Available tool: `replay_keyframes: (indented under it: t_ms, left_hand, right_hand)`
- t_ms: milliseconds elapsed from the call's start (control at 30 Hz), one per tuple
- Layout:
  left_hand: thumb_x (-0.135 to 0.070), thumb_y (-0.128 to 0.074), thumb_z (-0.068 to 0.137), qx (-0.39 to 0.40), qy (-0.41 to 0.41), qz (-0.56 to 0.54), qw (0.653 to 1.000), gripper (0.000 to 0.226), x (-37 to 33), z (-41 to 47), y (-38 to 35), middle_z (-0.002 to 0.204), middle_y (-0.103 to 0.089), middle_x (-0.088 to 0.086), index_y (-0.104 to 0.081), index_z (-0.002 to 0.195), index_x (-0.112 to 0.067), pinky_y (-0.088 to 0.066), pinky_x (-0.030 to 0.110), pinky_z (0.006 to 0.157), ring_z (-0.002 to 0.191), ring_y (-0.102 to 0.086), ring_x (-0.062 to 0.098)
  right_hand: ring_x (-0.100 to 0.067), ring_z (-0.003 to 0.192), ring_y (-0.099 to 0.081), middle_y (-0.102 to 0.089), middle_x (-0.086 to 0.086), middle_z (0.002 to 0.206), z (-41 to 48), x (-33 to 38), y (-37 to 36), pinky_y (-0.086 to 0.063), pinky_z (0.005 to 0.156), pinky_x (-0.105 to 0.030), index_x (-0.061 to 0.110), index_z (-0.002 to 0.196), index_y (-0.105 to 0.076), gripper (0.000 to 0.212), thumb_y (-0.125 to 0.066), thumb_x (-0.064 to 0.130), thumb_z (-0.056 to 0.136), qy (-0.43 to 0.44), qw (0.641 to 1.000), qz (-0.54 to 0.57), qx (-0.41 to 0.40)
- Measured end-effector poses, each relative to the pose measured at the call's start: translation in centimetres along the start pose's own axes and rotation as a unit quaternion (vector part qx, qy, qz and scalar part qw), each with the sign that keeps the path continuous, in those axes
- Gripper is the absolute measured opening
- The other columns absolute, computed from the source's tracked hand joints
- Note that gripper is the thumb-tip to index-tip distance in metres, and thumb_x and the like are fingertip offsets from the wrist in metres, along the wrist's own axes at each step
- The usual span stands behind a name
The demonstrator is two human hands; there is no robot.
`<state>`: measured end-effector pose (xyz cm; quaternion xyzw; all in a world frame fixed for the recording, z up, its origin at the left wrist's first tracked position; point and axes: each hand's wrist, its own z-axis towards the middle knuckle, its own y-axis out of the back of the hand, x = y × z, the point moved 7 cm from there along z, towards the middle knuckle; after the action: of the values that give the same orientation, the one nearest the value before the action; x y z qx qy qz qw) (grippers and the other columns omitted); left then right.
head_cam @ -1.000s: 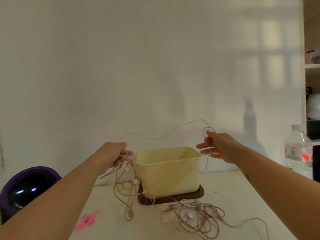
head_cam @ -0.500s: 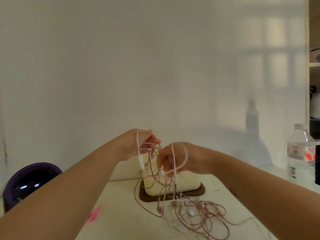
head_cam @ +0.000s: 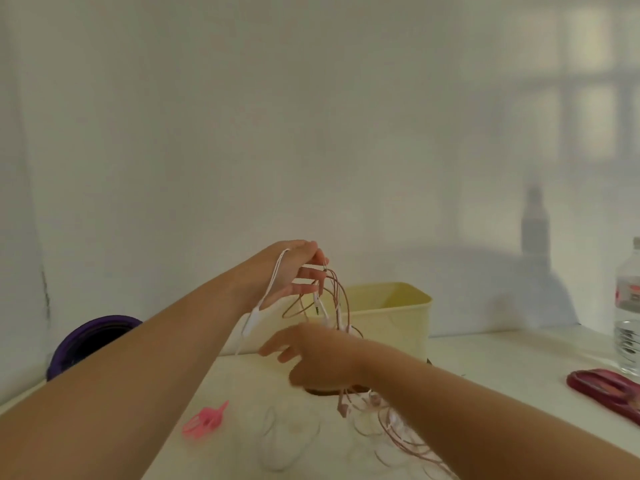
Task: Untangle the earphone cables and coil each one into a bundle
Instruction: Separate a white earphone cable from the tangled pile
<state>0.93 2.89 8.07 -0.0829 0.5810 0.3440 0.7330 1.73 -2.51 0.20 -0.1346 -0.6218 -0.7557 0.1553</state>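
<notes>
My left hand (head_cam: 289, 271) is raised above the table, fingers pinched on a tangle of pink and white earphone cables (head_cam: 332, 299) that hang down from it. A white cable with an inline remote (head_cam: 254, 318) drapes over that hand's wrist. My right hand (head_cam: 318, 358) sits lower and in front, fingers spread, blurred, reaching under the hanging strands; whether it grips a strand is unclear. More tangled pink cable (head_cam: 391, 424) lies on the table below my right forearm, partly hidden by it.
A pale yellow tub (head_cam: 391, 313) on a dark base stands behind the hands. A pink clip (head_cam: 204, 420) lies front left, a purple round object (head_cam: 93, 341) at far left, a dark red case (head_cam: 606, 388) and a water bottle (head_cam: 628, 313) at right.
The hands, first spread wide with a cable stretched between them, came together. My left hand has risen with the tangle; my right hand has dropped lower and moved left beneath it.
</notes>
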Motion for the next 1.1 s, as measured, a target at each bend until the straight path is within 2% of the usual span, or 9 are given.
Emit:
replay_keyframes:
  t_ms: [167,267,333,433,600,700,867,1033,1100]
  left_hand:
    - [-0.021,-0.036,0.102,-0.003,0.008,0.025,1.000,0.031,1.1,-0.5,1.1,0.093,-0.056,0.013,-0.054,0.083,-0.005,-0.052,0.034,0.083,0.085,-0.058,0.020]
    - [-0.016,-0.039,0.098,0.009,0.013,0.010,1.000,0.028,1.4,-0.9,0.5,0.086,-0.060,0.011,-0.057,0.079,-0.005,-0.050,0.039,0.092,0.085,-0.059,0.020]
    - [-0.014,-0.043,0.096,0.009,0.012,-0.003,1.000,0.027,1.2,-1.0,-0.1,0.083,-0.063,0.007,-0.058,0.074,-0.007,-0.053,0.033,0.085,0.082,-0.062,0.016]
    - [-0.012,-0.044,0.094,-0.006,0.011,-0.032,0.999,0.035,1.2,-1.0,-0.7,0.073,-0.066,0.002,-0.058,0.062,-0.012,-0.053,0.031,0.078,0.077,-0.063,0.014]
    - [-0.016,-0.036,0.100,-0.048,0.028,-0.188,0.981,0.035,2.8,-1.3,0.3,0.078,-0.067,0.005,-0.047,0.066,-0.011,-0.050,0.035,0.078,0.079,-0.065,0.020]
    - [-0.016,-0.033,0.100,-0.060,0.030,-0.280,0.958,0.037,3.7,-1.5,0.2,0.079,-0.072,0.006,-0.042,0.064,-0.013,-0.049,0.035,0.082,0.083,-0.066,0.020]
    - [-0.005,-0.033,0.093,-0.132,0.002,-0.409,0.903,0.034,3.5,-1.3,2.3,0.073,-0.071,0.006,-0.037,0.060,-0.013,-0.053,0.036,0.078,0.076,-0.070,0.019]
    - [-0.005,-0.034,0.094,-0.147,-0.002,-0.441,0.885,0.034,3.6,-0.9,3.9,0.058,-0.060,0.001,-0.041,0.062,-0.014,-0.057,0.037,0.072,0.059,-0.068,0.015]
    - [-0.009,-0.037,0.095,-0.152,-0.003,-0.435,0.888,0.032,3.7,-0.5,4.1,0.055,-0.054,-0.001,-0.042,0.064,-0.015,-0.058,0.030,0.062,0.047,-0.058,0.011]
  right_hand:
    - [-0.005,0.067,-0.064,-0.072,0.003,0.083,-2.6,-0.7,5.7,-0.053,0.068,-0.021,0.017,0.087,-0.071,0.014,-0.061,0.008,0.083,0.033,0.969,0.108,-0.222]
    - [-0.001,0.060,-0.057,-0.067,0.010,0.079,-4.6,-2.7,9.1,-0.047,0.061,-0.017,0.021,0.090,-0.068,0.009,-0.067,0.023,0.082,0.010,0.913,0.128,-0.388]
    - [-0.001,0.069,-0.060,-0.065,0.013,0.089,-4.2,-3.9,9.2,-0.045,0.063,-0.015,0.023,0.099,-0.065,0.019,-0.070,0.029,0.081,-0.027,0.923,0.099,-0.370]
    - [-0.005,0.066,-0.065,-0.070,0.004,0.079,-3.5,-5.1,8.5,-0.050,0.063,-0.018,0.015,0.088,-0.069,0.005,-0.069,0.017,0.084,-0.051,0.935,0.144,-0.319]
    - [-0.014,0.070,-0.068,-0.071,-0.009,0.078,-4.8,-7.4,9.0,-0.057,0.071,-0.023,0.005,0.088,-0.069,0.005,-0.064,0.004,0.087,-0.096,0.883,0.372,-0.269]
    - [-0.020,0.069,-0.066,-0.066,-0.010,0.073,-5.6,-9.4,8.9,-0.056,0.071,-0.028,0.001,0.090,-0.064,0.009,-0.056,-0.001,0.090,-0.140,0.821,0.472,-0.289]
    - [-0.010,0.039,-0.039,-0.039,-0.003,0.056,-7.4,-13.8,8.9,-0.034,0.036,-0.019,0.003,0.080,-0.057,0.015,-0.049,-0.002,0.091,-0.207,0.685,0.583,-0.386]
    - [-0.013,0.045,-0.028,-0.032,-0.002,0.058,-9.5,-17.5,9.6,-0.026,0.041,-0.023,0.004,0.084,-0.059,0.016,-0.046,-0.001,0.092,-0.262,0.702,0.504,-0.429]
    - [-0.015,0.048,-0.031,-0.038,-0.004,0.058,-10.0,-18.2,10.1,-0.028,0.045,-0.026,0.004,0.088,-0.062,0.015,-0.048,0.002,0.091,-0.280,0.741,0.423,-0.440]
